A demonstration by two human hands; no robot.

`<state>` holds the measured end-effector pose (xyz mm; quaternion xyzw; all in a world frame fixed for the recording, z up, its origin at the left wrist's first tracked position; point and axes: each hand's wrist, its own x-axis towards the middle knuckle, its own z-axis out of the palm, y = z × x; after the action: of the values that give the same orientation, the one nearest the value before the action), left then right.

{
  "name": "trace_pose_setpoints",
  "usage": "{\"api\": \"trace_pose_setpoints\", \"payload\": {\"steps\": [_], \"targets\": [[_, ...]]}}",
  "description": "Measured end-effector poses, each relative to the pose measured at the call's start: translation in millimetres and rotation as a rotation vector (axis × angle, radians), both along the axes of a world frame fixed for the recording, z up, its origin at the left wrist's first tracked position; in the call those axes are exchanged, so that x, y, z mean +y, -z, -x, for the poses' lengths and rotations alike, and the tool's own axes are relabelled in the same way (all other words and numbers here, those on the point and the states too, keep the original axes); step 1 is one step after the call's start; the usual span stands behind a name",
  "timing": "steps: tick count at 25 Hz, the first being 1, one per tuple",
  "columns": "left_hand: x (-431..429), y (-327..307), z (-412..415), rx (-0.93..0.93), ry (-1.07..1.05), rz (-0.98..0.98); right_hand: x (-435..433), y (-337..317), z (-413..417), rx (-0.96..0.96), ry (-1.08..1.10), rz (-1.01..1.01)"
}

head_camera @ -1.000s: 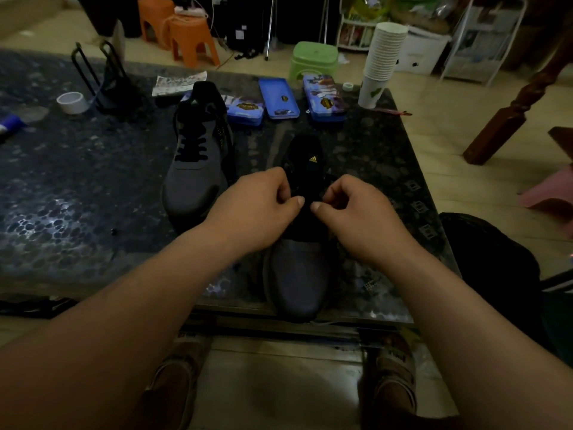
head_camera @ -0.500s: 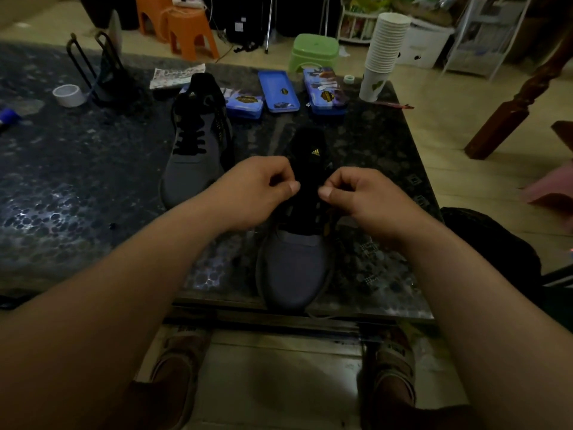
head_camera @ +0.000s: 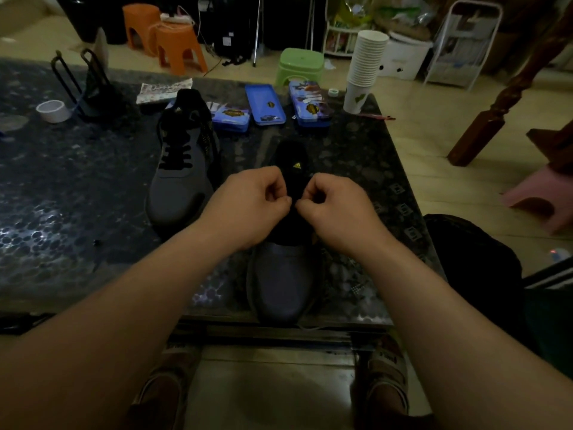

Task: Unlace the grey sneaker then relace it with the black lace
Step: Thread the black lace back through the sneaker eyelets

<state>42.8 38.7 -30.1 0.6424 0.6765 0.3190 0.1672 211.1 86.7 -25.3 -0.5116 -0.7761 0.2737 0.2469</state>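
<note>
**Both hands pinched tight at the lacing of the near sneaker**

A grey mesh sneaker with a black tongue and collar [head_camera: 283,283] lies on the dark speckled stone worktop [head_camera: 77,187]. Its toe is at the near edge and its heel points toward the far edge. It sits closer to the right edge than to the left.

The left hand [head_camera: 251,206] and the right hand [head_camera: 338,212] meet over the sneaker's throat, knuckles up, with their thumb tips almost touching each other. Each grip is narrow: the fingers are curled into the palm and the thumb is pressed against the forefinger. Both pinch at the black lace [head_camera: 293,226], where it crosses the tongue. In the dim light, single strands do not stand out from the black tongue, so how much lace each grip holds cannot be told. A small yellow logo shows on the tongue just beyond the fingers.

A second grey sneaker, fully laced in black [head_camera: 183,169], stands to the left of the first and nearer the far edge, apart from both hands. Along the far edge lie three blue printed tins [head_camera: 265,103]. A tall stack of white paper cups [head_camera: 367,63] stands at the far right corner, and a roll of white tape [head_camera: 53,110] sits toward the far left.
</note>
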Motion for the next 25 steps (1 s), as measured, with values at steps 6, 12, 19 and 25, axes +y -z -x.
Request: {"api": "trace_pose_setpoints", "payload": {"steps": [6, 12, 19, 25], "targets": [[-2.3, -7.3, 6.4, 0.078, 0.093, 0.063, 1.8, -3.8, -8.3, 0.128, 0.013, 0.140], [-5.6, -3.2, -0.3, 0.065, 0.010, 0.024, -11.3, -9.7, -0.3, -0.205, 0.042, -0.126], [-6.9, -2.6, 1.6, 0.020, 0.045, 0.017, 2.3, -6.5, -2.5, 0.086, 0.056, 0.127], [-1.9, -7.0, 8.6, -0.033, 0.120, 0.069, 20.1, -9.1, -16.6, 0.206, -0.113, 0.392]]}}
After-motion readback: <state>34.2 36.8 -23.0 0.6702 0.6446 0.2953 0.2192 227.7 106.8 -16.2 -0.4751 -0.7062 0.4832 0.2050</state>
